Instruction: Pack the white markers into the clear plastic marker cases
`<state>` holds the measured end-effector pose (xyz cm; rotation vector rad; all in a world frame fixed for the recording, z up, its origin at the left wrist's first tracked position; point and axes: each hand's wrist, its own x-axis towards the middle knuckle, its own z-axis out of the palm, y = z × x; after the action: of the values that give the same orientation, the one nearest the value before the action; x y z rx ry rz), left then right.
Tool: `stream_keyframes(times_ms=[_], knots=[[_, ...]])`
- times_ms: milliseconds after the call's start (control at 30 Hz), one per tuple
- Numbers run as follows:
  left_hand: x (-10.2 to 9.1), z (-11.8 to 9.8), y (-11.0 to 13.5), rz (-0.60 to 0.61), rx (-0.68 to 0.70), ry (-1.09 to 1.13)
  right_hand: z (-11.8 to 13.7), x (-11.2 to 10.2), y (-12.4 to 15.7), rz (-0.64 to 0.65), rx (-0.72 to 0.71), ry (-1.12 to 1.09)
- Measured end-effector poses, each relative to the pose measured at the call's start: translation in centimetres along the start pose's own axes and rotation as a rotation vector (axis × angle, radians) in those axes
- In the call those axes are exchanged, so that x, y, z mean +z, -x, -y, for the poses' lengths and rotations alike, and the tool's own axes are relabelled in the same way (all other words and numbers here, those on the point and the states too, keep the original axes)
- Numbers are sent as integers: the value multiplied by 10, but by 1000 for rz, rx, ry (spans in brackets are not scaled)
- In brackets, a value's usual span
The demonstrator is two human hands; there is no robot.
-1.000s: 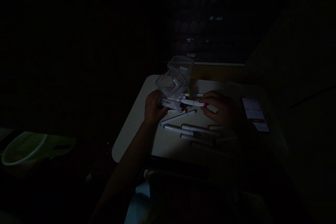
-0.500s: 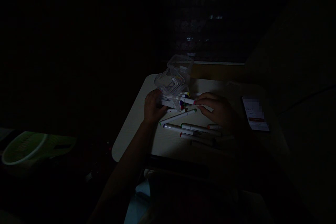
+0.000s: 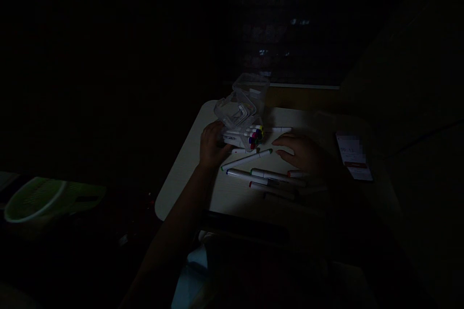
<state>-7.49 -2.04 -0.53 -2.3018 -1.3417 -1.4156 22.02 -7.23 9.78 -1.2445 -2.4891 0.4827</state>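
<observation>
In the dim head view, my left hand [image 3: 211,147] grips the near end of a clear plastic case [image 3: 237,141] lying on its side on the small table. Several white markers with coloured caps [image 3: 256,134] sit inside it, their ends at the case's open right side. My right hand [image 3: 299,153] hovers just right of the case, thumb and fingers apart, holding nothing. Between and below the hands lie loose markers: a green-capped marker [image 3: 246,159], a blue-capped marker [image 3: 247,176] and a red-capped marker [image 3: 271,190], among several others.
The pale table top [image 3: 181,181] has rounded corners. Behind the case stands another clear plastic container [image 3: 251,86]. A lit phone [image 3: 352,157] lies at the right side. Lower left is a green basket [image 3: 34,200] with a white rim. Much of the surroundings is too dark to make out.
The pink-capped marker that my right hand held has gone into the case with the others. My right hand has let go and drawn slightly right. The left hand stays on the case.
</observation>
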Motion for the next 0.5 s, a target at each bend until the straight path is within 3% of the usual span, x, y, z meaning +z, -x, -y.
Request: stream_keyframes(times_ms=[133,200,500], knots=[[-1,-1,0,-8,-2,22,-9,7,8,319,216,30],[-1,-1,0,14,-23,5,-7,12,9,409,248,40],[-1,-1,0,-5,-4,-21,10,27,1,480,178,130]])
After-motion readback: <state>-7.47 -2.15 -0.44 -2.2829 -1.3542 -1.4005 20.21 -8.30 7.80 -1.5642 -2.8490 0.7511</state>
